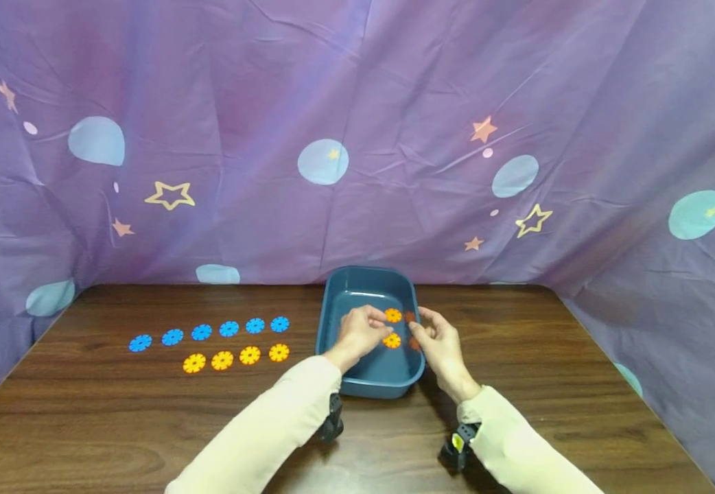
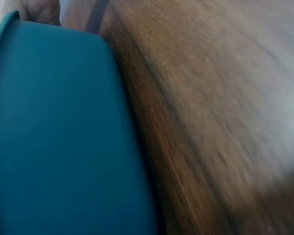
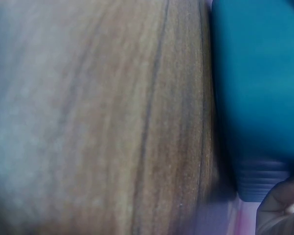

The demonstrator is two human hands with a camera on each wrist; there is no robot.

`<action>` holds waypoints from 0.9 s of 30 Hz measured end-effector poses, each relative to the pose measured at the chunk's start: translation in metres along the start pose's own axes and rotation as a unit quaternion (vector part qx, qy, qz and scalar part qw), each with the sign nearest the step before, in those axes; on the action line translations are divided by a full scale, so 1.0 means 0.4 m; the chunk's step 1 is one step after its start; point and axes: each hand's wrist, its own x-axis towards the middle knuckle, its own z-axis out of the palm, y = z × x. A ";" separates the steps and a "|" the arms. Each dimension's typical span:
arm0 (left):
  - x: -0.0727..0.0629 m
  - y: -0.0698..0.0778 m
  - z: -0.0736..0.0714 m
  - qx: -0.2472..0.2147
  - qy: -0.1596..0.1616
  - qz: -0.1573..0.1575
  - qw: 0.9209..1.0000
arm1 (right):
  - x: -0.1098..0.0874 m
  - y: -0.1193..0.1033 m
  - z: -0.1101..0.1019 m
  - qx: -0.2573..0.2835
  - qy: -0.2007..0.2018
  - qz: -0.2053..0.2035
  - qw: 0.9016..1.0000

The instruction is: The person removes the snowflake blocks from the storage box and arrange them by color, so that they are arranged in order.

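A dark blue-grey plastic basin (image 1: 372, 385) stands in the middle of the table. Two orange slotted discs lie in it: a far disc (image 1: 392, 315) and a near disc (image 1: 391, 340). My left hand (image 1: 359, 334) reaches over the basin from the left, its thumb and fingertips apart beside the discs; contact with them is unclear. Over the right rim hangs my right hand (image 1: 442, 345), with thumb and index finger spread and nothing visible between them. Dim reddish disc shapes show by the basin's right wall, perhaps reflections. The wrist views show mostly the basin's outer wall (image 2: 63, 132).
Left of the basin, blue slotted discs (image 1: 201, 332) form a row on the wooden table (image 1: 86, 418). A shorter row of yellow-orange discs (image 1: 222, 360) lies nearer. Behind the table hangs a purple cloth (image 1: 259, 137) printed with stars.
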 end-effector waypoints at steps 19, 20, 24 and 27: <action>0.024 -0.017 0.044 0.117 0.016 -0.018 0.993 | 0.002 0.001 -0.001 0.007 0.005 0.000 1.000; 0.024 -0.019 0.045 0.121 0.016 -0.014 0.992 | 0.001 0.000 0.000 0.008 0.004 0.000 1.000; 0.021 -0.023 0.048 0.141 0.016 0.000 0.990 | -0.002 0.002 0.001 0.011 0.002 -0.001 1.000; 0.020 -0.024 0.050 0.155 0.017 0.012 0.988 | -0.002 0.002 0.001 0.010 0.003 -0.002 1.000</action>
